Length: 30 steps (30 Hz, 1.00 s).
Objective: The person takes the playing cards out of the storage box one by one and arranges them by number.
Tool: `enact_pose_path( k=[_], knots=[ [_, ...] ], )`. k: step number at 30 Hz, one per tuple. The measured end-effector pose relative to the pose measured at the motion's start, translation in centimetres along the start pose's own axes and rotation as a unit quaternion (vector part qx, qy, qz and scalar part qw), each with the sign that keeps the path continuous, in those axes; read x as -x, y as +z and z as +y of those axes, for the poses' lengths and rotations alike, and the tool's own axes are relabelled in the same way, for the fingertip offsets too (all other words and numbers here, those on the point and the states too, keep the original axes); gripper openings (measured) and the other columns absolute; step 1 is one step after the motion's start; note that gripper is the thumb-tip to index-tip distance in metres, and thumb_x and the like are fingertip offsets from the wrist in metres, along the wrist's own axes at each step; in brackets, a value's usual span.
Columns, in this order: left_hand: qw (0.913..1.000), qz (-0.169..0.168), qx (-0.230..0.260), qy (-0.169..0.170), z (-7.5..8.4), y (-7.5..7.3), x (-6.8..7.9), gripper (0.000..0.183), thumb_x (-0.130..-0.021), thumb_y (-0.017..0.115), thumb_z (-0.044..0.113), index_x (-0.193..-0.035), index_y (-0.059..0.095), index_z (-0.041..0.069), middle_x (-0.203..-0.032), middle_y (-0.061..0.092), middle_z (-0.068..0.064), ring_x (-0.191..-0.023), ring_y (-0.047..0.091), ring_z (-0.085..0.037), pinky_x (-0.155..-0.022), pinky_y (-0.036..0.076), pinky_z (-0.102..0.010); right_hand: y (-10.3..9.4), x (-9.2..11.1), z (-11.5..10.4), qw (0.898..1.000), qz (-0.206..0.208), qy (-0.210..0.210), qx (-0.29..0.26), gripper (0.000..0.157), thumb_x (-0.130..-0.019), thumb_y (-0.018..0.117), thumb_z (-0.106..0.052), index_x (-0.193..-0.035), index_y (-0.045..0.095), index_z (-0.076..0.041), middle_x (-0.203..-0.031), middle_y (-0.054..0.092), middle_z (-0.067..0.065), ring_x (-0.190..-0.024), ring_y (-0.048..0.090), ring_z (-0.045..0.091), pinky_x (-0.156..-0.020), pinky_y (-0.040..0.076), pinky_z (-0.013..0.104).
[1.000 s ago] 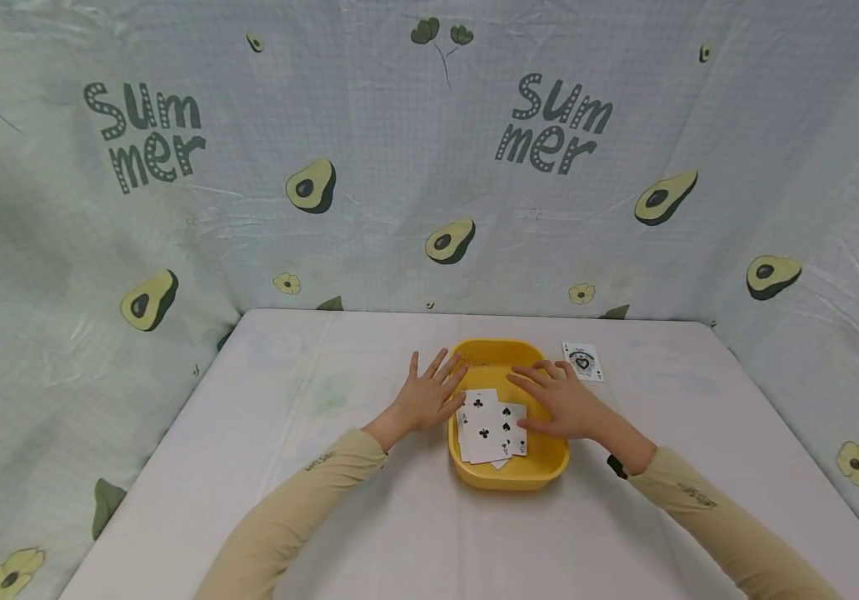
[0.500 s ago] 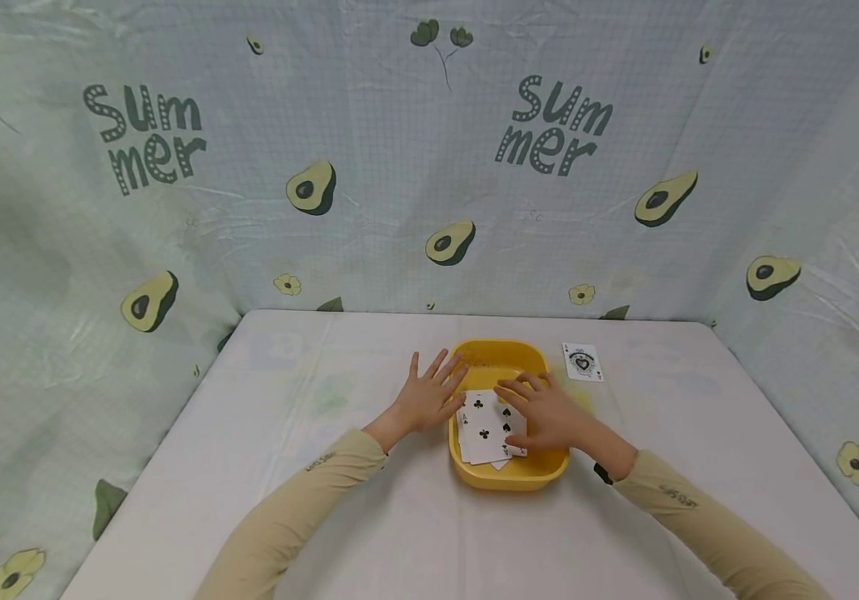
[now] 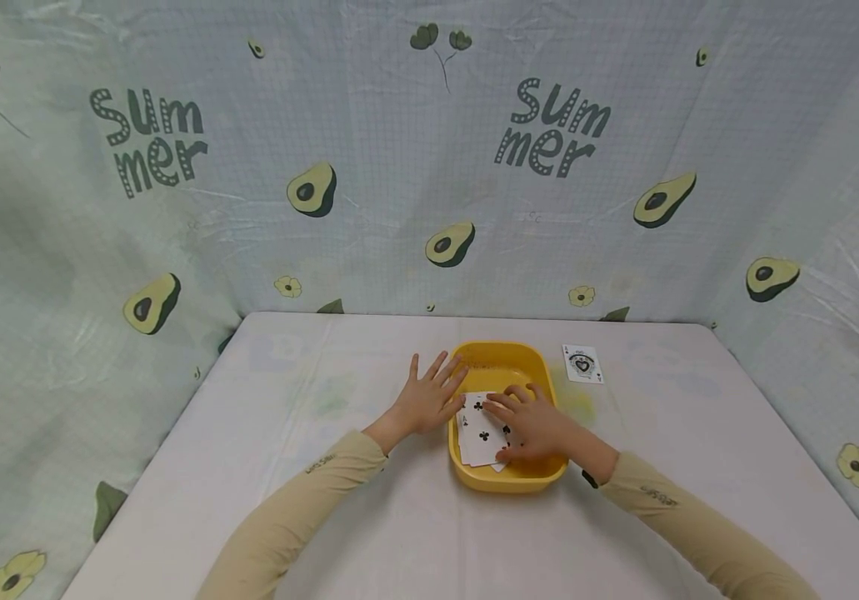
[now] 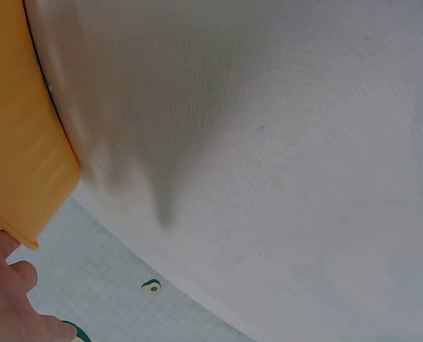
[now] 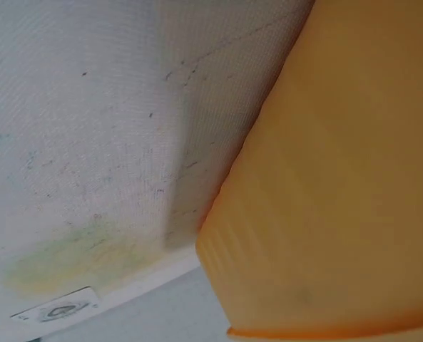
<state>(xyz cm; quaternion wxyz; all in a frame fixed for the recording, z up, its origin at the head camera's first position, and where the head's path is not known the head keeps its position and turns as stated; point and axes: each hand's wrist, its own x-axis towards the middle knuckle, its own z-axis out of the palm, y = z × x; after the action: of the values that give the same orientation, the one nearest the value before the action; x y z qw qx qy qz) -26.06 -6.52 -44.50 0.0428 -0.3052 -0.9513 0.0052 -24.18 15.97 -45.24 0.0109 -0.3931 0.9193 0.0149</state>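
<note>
A yellow plastic basin (image 3: 513, 483) stands on the table with several playing cards lying face up inside. A club card (image 3: 480, 446) lies at the left of the basin. My left hand (image 3: 427, 403) has its fingers spread over the basin's left rim, and in the left wrist view the hand (image 4: 8, 303) is beside the basin wall (image 4: 26, 135). My right hand (image 3: 537, 429) reaches into the basin over the cards, thumb and fingers apart. It covers most of a spade card (image 3: 506, 431). Whether its fingertips touch the cards cannot be told.
An ace card (image 3: 583, 364) lies face up on the table, behind and right of the basin. The white-covered table (image 3: 347, 517) ends at a far edge before a printed curtain (image 3: 369, 125). The basin's side wall (image 5: 339, 178) fills much of the right wrist view.
My right hand has moved left and slightly toward me, from the basin's right side to over the spade card, which it now mostly covers. The left hand stays at the rim.
</note>
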Motion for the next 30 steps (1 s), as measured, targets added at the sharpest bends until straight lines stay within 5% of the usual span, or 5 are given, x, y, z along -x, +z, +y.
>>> enact_pose_path(
  k=[7,24,30],
  knots=[
    [1.0000,0.007,0.002,-0.002,0.1,-0.1,0.0,0.052,-0.096,0.026,0.039,-0.142,0.026,0.014,-0.150,0.019,-0.006,-0.139,0.013,-0.028,-0.104,0.010,-0.062,0.2,-0.3,-0.5,0.999,-0.033,0.009,0.022,0.075,-0.074,0.050,-0.066,-0.135,0.039,-0.024,-0.138,0.040,0.001,-0.122,0.033,0.026,-0.099,0.022,0.058],
    [1.0000,-0.002,0.003,-0.005,-0.1,0.0,-0.1,0.053,-0.096,0.025,0.041,-0.142,0.023,0.016,-0.151,0.015,-0.004,-0.140,0.010,-0.027,-0.104,0.008,-0.061,0.2,-0.4,-0.4,0.999,-0.039,0.005,0.006,0.075,-0.071,0.052,-0.068,-0.132,0.044,-0.025,-0.135,0.043,0.001,-0.121,0.034,0.027,-0.099,0.024,0.058],
    [0.9992,0.024,0.032,0.008,-0.8,1.7,-0.6,0.055,-0.096,0.017,0.045,-0.143,0.020,0.018,-0.151,0.012,-0.004,-0.140,0.006,-0.026,-0.104,0.004,-0.062,0.1,-0.3,-0.5,0.999,-0.039,-0.002,0.005,0.074,-0.071,0.054,-0.066,-0.130,0.046,-0.024,-0.132,0.046,0.001,-0.120,0.034,0.026,-0.099,0.024,0.057]
  ],
)
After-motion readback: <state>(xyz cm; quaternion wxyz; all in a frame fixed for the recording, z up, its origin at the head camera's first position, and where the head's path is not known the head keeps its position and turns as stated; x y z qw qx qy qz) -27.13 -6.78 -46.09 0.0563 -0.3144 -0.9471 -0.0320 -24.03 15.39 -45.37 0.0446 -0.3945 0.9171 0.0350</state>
